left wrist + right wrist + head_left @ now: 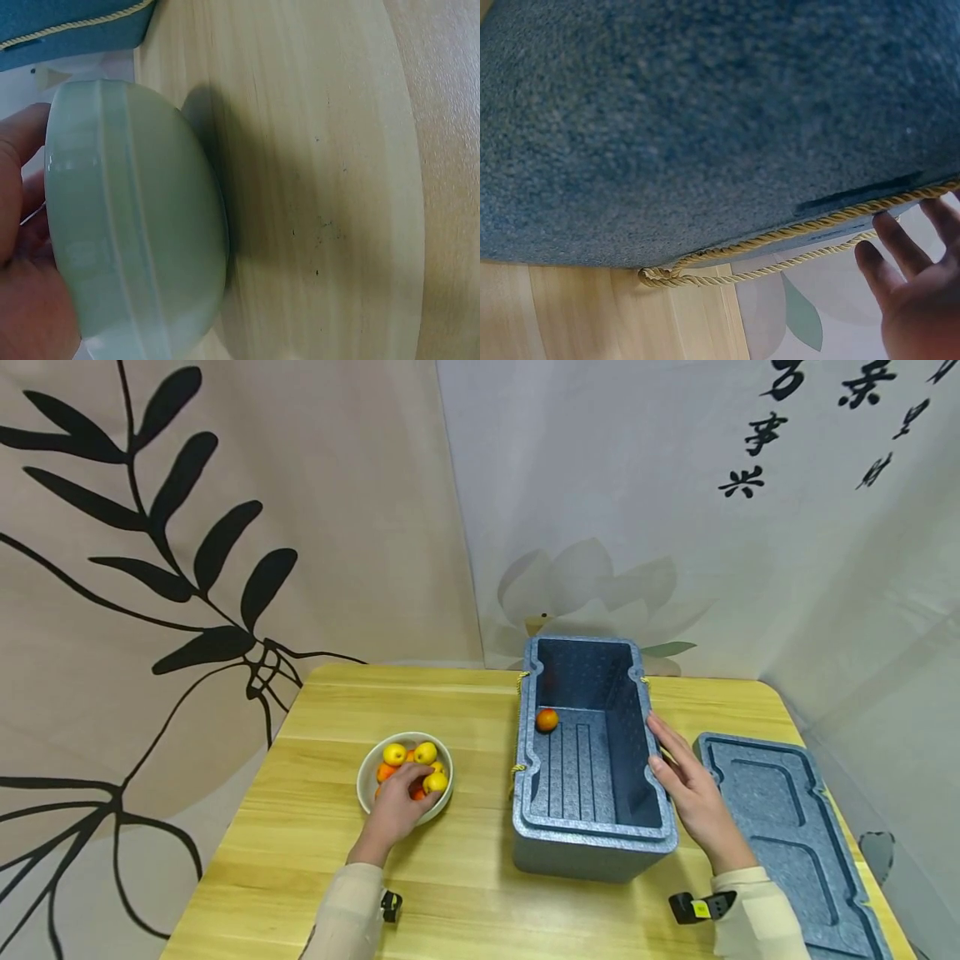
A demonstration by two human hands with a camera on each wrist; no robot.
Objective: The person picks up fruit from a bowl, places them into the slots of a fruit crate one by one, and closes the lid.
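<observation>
My left hand point(401, 806) reaches over the near side of a pale green bowl point(363, 782), thumb and fingers spread down around the fruit inside. Several small yellow fruits point(394, 754) and orange fruits point(386, 772) fill this bowl point(142, 217). In the left wrist view its wall hides my fingertips, so I cannot tell whether they pinch a fruit. Resting on the right rim of a blue-grey foam box point(596, 843), my right hand point(693, 802) has its fingers extended. Inside that box, by the left wall, lies one orange fruit point(547, 720).
A matching blue-grey lid point(787, 835) lies on the right part of the wooden table point(465, 893). Yellow twisted rope point(817, 223) runs along the box's side. Behind the table hangs a printed cloth point(360, 510) with leaves and characters.
</observation>
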